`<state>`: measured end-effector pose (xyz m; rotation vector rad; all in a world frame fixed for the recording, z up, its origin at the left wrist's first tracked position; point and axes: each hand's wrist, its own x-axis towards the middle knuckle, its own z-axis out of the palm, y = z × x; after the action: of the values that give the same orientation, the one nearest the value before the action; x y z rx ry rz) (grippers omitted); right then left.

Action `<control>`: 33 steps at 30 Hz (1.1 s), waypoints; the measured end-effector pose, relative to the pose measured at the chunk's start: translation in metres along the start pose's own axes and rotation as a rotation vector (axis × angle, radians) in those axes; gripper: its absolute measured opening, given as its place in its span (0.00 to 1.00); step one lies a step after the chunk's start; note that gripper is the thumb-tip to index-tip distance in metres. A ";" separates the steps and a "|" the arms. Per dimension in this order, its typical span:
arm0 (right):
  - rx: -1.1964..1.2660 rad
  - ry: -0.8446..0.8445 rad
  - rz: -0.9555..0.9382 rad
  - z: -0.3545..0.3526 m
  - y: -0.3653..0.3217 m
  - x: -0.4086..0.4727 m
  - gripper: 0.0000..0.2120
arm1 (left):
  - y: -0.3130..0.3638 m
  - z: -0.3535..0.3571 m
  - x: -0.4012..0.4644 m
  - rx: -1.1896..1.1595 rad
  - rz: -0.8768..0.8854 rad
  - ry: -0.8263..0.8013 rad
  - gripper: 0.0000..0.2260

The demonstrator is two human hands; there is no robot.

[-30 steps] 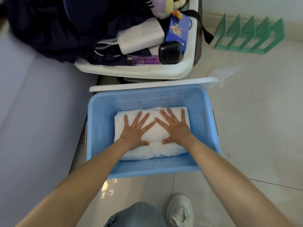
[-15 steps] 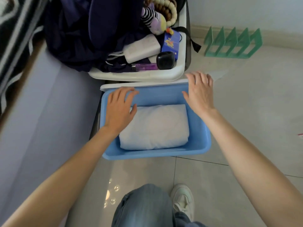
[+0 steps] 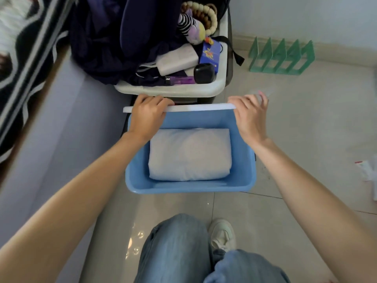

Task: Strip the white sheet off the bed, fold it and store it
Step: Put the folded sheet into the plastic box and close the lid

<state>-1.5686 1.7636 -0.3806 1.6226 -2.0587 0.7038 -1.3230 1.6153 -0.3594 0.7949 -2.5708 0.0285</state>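
Observation:
The folded white sheet (image 3: 189,154) lies flat inside the blue plastic bin (image 3: 189,187) on the tiled floor. A white lid (image 3: 200,107) stands along the bin's far edge. My left hand (image 3: 149,115) grips the lid's left end, fingers curled over its top. My right hand (image 3: 250,115) holds the lid's right end, thumb on the near side and fingers spread behind it.
A white tub (image 3: 173,89) behind the bin holds dark clothes, a plush toy, a blue box, a lighter and a black case. The bed's lilac side (image 3: 51,144) runs along the left. A green rack (image 3: 282,58) stands by the wall. My knee and shoe are below.
Both hands lifted off the folded sheet, moved to the far edge of the bin and took hold of the white lid. The camera rose and pulled back.

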 end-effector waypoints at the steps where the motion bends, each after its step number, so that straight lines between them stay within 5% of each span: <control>1: 0.016 0.008 -0.007 -0.006 0.000 -0.008 0.13 | 0.002 -0.006 -0.004 -0.020 0.051 -0.006 0.14; 8: 0.129 -0.034 -0.140 -0.036 -0.005 -0.017 0.19 | 0.018 -0.034 -0.021 -0.033 0.120 -0.044 0.15; 14: -0.008 0.064 -0.162 -0.061 -0.011 -0.007 0.18 | 0.026 -0.053 -0.022 -0.067 0.113 -0.045 0.13; 17: 0.031 -0.132 -0.175 -0.069 -0.015 -0.044 0.11 | 0.033 -0.057 -0.045 -0.145 0.153 -0.201 0.13; 19: 0.057 -0.384 -0.124 -0.070 -0.022 -0.074 0.11 | 0.041 -0.056 -0.062 -0.183 0.105 -0.476 0.17; 22: 0.087 -0.669 -0.039 -0.069 -0.031 -0.105 0.19 | 0.048 -0.043 -0.085 -0.134 0.038 -0.878 0.20; 24: 0.052 -0.793 -0.019 -0.070 -0.035 -0.115 0.32 | 0.050 -0.032 -0.094 -0.099 0.058 -1.000 0.22; 29: -0.050 -0.851 -0.094 -0.065 -0.037 -0.138 0.42 | 0.060 -0.018 -0.108 -0.102 -0.001 -1.004 0.42; 33: -0.038 -0.871 -0.075 -0.065 -0.040 -0.152 0.42 | 0.078 -0.001 -0.100 -0.114 -0.096 -0.871 0.37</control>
<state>-1.4940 1.9121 -0.4181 2.2144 -2.5013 -0.1273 -1.2914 1.7334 -0.3923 1.0475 -3.2738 -0.6158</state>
